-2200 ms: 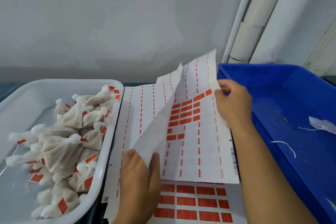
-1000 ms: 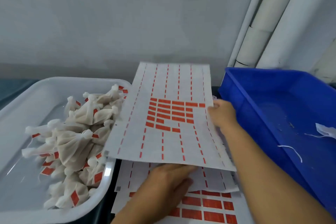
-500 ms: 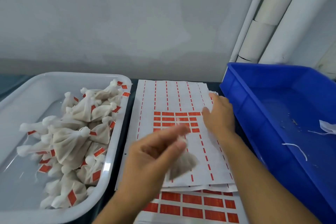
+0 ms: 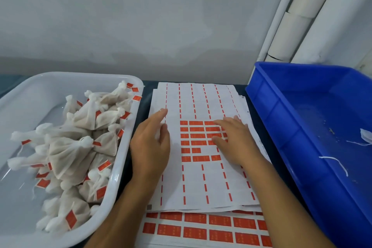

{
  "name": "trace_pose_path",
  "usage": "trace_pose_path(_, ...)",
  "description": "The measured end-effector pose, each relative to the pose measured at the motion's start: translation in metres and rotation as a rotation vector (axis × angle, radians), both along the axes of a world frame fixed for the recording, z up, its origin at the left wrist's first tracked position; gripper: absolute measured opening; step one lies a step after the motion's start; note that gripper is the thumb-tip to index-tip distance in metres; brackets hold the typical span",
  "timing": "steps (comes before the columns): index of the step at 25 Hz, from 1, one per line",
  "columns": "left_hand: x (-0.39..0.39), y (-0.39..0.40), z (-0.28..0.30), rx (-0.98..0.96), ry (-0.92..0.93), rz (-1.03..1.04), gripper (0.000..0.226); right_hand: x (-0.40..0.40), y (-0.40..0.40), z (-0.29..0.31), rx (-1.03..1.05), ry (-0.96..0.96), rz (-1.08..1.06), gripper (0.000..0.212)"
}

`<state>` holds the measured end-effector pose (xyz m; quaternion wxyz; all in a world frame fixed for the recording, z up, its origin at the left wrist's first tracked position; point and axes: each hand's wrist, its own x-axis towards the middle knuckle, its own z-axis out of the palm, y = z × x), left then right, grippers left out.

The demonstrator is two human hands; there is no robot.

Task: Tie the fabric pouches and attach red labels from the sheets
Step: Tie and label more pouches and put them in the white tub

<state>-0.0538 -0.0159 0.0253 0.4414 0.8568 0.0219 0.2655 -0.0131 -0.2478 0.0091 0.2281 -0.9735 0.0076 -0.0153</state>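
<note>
Labels (image 4: pixel 198 139) lie between left hand (image 4: pixel 151 147) and right hand (image 4: pixel 235 141).

Two bare forearms, no visible sleeves

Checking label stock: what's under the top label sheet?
More sheets under the top label sheet; a fuller sheet of red labels shows at the near edge. How many sheets lie beneath, hidden.
</note>
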Motion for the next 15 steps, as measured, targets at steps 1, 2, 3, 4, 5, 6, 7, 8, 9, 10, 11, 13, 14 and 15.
trace_pose_path(1, -0.001, 0.001, -0.002, 0.015, 0.020, -0.016, 0.047, -0.002, 0.001, 0.002, 0.028, -0.031, -0.015, 0.052)
trace_pose_path(2, -0.004, 0.002, -0.002, 0.023, 0.036, -0.043, 0.052, -0.005, 0.004, 0.003, 0.069, -0.073, -0.032, 0.047)
trace_pose_path(3, -0.007, 0.004, -0.001, 0.038, 0.035, -0.069, 0.056, -0.009, 0.008, 0.002, 0.111, -0.119, -0.046, 0.044)
trace_pose_path(4, -0.010, 0.005, 0.000, 0.054, 0.016, -0.086, 0.059, -0.013, 0.012, 0.001, 0.147, -0.160, -0.053, 0.043)
trace_pose_path(5, -0.012, 0.006, 0.001, 0.059, -0.001, -0.091, 0.062, -0.018, 0.017, 0.001, 0.170, -0.194, -0.051, 0.042)
trace_pose_path(6, -0.014, 0.007, 0.002, 0.051, 0.007, -0.077, 0.062, -0.022, 0.022, 0.000, 0.176, -0.219, -0.039, 0.041)
trace_pose_path(7, -0.016, 0.007, 0.003, 0.037, 0.053, -0.040, 0.061, -0.025, 0.026, -0.001, 0.171, -0.232, -0.019, 0.041)
trace_pose_path(8, -0.017, 0.007, 0.006, 0.030, 0.125, 0.004, 0.056, -0.029, 0.029, -0.002, 0.164, -0.238, 0.001, 0.040)
trace_pose_path(9, -0.017, 0.007, 0.006, 0.063, 0.207, 0.043, 0.046, -0.032, 0.031, -0.002, 0.161, -0.245, 0.020, 0.039)
trace_pose_path(10, -0.017, 0.007, 0.005, 0.124, 0.295, 0.060, 0.039, -0.035, 0.033, -0.003, 0.157, -0.257, 0.041, 0.037)
trace_pose_path(11, -0.018, 0.007, 0.005, 0.187, 0.367, 0.046, 0.041, -0.037, 0.034, -0.003, 0.152, -0.268, 0.061, 0.034)
trace_pose_path(13, -0.021, 0.005, 0.004, 0.263, 0.433, -0.028, 0.051, -0.042, 0.038, -0.005, 0.140, -0.257, 0.104, 0.031)
trace_pose_path(14, -0.023, 0.004, 0.004, 0.278, 0.437, -0.053, 0.051, -0.043, 0.039, -0.007, 0.132, -0.236, 0.125, 0.029)
trace_pose_path(15, -0.024, 0.003, 0.004, 0.291, 0.419, -0.060, 0.048, -0.045, 0.040, -0.008, 0.124, -0.216, 0.143, 0.029)
